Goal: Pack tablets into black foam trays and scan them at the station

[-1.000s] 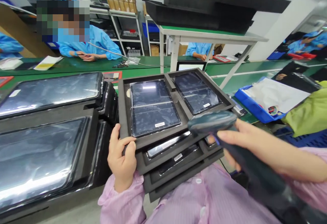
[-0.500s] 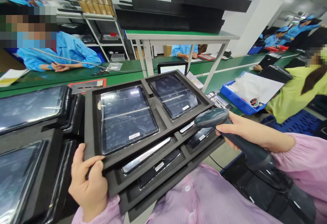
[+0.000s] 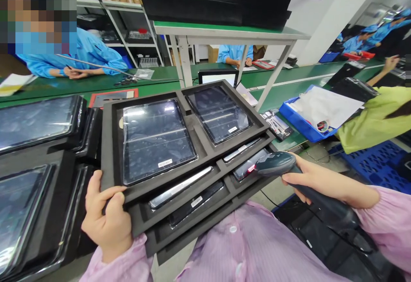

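A fanned stack of black foam trays (image 3: 109,145) rests on my lap, each tray holding two wrapped tablet screens (image 3: 156,138). My left hand (image 3: 107,220) grips the near left corner of the top tray, thumb on its rim. My right hand (image 3: 317,179) is closed round a dark handheld barcode scanner (image 3: 276,164). The scanner head points at the exposed edge of a lower tray's screen (image 3: 248,168), where a red glow shows.
More black trays with wrapped screens (image 3: 32,153) are stacked on my left. A green conveyor bench (image 3: 160,85) runs behind, with people in blue coats seated at it. A blue bin (image 3: 302,123) and a person in a yellow-green top (image 3: 375,119) are on the right.
The scanner has dropped lower, from beside the top tray to the edge of a lower tray, and a red glow now shows there. My left hand keeps its grip.
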`<state>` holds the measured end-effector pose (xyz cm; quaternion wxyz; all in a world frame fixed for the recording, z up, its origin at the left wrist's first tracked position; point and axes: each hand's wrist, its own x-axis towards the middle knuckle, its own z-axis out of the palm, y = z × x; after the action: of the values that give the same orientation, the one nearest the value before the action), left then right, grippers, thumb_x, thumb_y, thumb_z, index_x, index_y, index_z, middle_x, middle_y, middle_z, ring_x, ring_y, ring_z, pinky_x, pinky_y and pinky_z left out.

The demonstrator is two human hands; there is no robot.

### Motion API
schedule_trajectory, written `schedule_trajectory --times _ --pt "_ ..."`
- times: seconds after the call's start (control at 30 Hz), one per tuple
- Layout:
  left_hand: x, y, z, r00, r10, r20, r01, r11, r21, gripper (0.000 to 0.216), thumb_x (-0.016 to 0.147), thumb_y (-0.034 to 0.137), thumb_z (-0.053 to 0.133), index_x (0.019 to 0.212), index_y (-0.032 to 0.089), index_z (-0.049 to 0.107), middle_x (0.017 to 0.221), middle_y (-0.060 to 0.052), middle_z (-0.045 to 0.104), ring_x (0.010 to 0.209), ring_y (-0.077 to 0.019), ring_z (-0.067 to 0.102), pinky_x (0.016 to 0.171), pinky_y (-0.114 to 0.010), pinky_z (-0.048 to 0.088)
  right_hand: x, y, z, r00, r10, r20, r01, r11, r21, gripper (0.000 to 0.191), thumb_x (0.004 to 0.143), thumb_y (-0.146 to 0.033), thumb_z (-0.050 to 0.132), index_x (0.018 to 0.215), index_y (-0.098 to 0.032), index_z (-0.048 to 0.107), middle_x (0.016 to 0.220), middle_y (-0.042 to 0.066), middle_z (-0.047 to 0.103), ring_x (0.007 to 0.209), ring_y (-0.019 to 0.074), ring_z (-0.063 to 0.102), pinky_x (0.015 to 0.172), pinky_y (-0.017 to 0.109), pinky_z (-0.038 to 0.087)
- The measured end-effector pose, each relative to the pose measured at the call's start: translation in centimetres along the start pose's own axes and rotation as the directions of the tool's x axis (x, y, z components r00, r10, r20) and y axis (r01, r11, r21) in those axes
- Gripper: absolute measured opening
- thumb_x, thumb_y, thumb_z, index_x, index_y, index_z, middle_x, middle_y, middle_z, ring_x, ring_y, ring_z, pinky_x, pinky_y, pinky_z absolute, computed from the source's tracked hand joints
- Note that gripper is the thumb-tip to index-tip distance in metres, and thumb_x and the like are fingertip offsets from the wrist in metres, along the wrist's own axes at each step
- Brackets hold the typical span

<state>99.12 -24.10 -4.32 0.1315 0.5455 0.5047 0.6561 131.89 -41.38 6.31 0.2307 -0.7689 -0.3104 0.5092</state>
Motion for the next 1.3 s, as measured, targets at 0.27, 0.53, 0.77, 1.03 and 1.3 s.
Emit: schedule_trajectory --times 0.27,0.53,0.77,1.03,1.3 --pt "-0.1 -0.4 -0.2 0.998 0.029 0.05 -0.028 0.999 -0.03 0.011 0.069 0.024 0.057 0.06 0.018 0.06 0.122 -0.014 0.064 0.118 -0.0282 0.056 0.106 -0.043 0.035 -1.7 0.1 1.2 0.998 -0.044 -0.052 0.046 0.998 0.05 0.057 0.071 -0.044 0.065 0.115 -0.02 0.038 0.057 -0.006 0.052 0.039 0.0117 0.049 0.04 0.024 0.041" --pt "-0.3 -1.3 -0.3 0.991 0.055 0.124 -0.053 0.998 -0.021 0.013 0.073 0.023 0.052 0.063 0.021 0.059 0.129 -0.008 0.06 0.121 -0.0232 0.053 0.104 -0.038 0.037 -2.7 -1.0 5.9 0.985 -0.039 0.169 0.035 0.999 0.026 0.055 0.075 -0.05 0.057 0.116 -0.018 0.038 0.047 -0.005 0.053 0.042 0.0149 0.052 0.044 0.026 0.041" --pt "0.1 -2.1 -0.5 0.977 0.104 0.187 -0.102 0.995 -0.024 0.013 0.075 0.025 0.052 0.066 0.02 0.06 0.131 -0.012 0.058 0.121 -0.0243 0.053 0.104 -0.039 0.038 -2.1 -3.4 11.1 0.952 -0.135 0.273 0.121 0.99 0.066 0.04 0.074 -0.048 0.056 0.096 -0.022 0.036 0.044 -0.007 0.051 0.039 0.0127 0.048 0.039 0.023 0.039" --pt "0.3 -2.3 -0.6 0.962 0.137 0.235 -0.139 0.99 -0.007 0.015 0.077 0.028 0.051 0.068 0.019 0.06 0.132 -0.013 0.056 0.123 -0.0253 0.051 0.105 -0.039 0.036 -2.5 -3.6 11.7 0.941 -0.208 0.266 0.175 0.974 0.142 0.034 0.075 -0.044 0.058 0.087 -0.023 0.035 0.05 -0.009 0.051 0.037 0.0088 0.048 0.036 0.019 0.036" --pt "0.6 -1.8 -1.0 0.965 0.139 0.222 -0.155 0.986 0.054 0.019 0.077 0.031 0.051 0.065 0.019 0.06 0.125 -0.013 0.062 0.116 -0.0239 0.057 0.102 -0.038 0.04 -3.2 -4.2 9.3 0.963 -0.236 0.133 0.213 0.963 0.165 0.042 0.069 -0.051 0.064 0.086 -0.02 0.042 0.048 -0.005 0.054 0.038 0.0111 0.048 0.036 0.021 0.037"
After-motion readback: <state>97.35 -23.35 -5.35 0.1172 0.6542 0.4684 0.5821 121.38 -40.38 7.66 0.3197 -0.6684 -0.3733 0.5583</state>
